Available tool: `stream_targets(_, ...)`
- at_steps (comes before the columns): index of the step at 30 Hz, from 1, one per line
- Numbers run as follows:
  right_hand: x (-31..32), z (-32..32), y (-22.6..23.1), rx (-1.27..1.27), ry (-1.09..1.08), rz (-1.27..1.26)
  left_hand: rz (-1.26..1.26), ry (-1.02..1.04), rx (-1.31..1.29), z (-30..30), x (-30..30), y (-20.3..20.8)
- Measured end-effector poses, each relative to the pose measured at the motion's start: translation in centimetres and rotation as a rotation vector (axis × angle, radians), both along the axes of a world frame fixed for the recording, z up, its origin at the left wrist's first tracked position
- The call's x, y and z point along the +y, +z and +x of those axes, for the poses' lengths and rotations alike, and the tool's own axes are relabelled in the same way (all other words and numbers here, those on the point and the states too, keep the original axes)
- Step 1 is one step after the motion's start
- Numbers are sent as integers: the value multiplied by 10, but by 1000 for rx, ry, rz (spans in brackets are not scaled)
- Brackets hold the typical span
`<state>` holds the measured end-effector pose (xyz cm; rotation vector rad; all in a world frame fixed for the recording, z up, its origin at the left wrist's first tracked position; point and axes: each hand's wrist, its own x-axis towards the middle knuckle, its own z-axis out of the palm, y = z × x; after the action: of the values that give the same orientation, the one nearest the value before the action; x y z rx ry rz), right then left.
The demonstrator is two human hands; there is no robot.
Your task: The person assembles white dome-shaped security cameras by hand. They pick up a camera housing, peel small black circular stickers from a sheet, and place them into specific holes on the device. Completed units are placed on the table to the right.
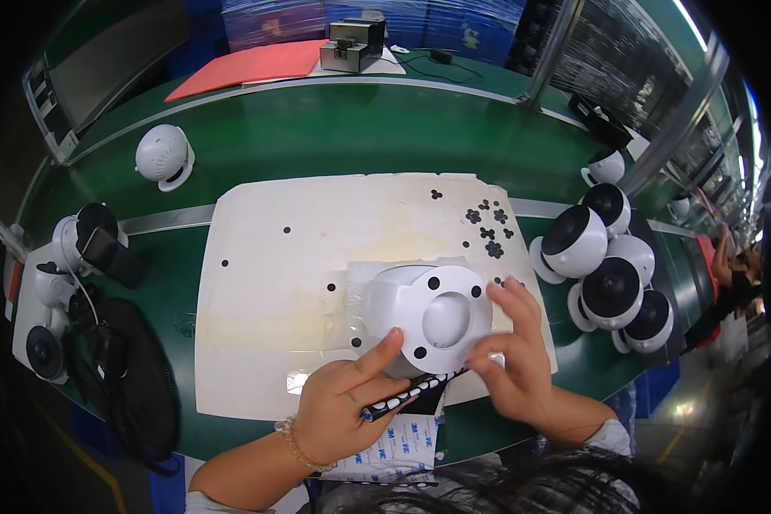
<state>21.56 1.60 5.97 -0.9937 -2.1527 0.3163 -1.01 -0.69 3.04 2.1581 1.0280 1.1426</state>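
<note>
A white camera housing (384, 310) lies on its side in front of me, its ring-shaped base (415, 319) facing up. Three round black pads sit on the ring around a hollow centre. My left hand (338, 409) grips a black strip (403, 397) with white round holes, and its index finger reaches to the ring's lower left edge. Beside the ring's lower right edge is my right hand (518, 368), thumb and forefinger pinched near the strip's far end. What they pinch is too small to make out. A printed white backing sheet (394, 450) lies below the strip.
The camera housing rests on a worn white board (257, 317) dotted with loose black pads (493, 249). Several black-and-white cameras (612, 291) crowd the right side. Another white camera (163, 156) stands far left, near a black pouch (128, 377) with cables. A metal block (351, 47) sits behind.
</note>
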Motion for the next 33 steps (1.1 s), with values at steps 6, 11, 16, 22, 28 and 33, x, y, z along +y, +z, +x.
stream_targets(6,5,0,-2,113,39,-146,27,24,9,2,-1,1)
stream_targets(11,4,-1,-3,96,27,-141,9,11,10,0,0,-3)
stream_targets(16,3,2,-8,-14,3,72,-7,14,16,0,-2,2)
stream_targets(22,-1,15,-17,22,-101,140,-30,11,1,1,-1,0)
stream_targets(28,21,3,-9,809,87,-966,32,-30,-33,-1,1,-4)
stream_targets(33,93,12,9,1095,-32,-895,137,-177,85,-4,1,0)
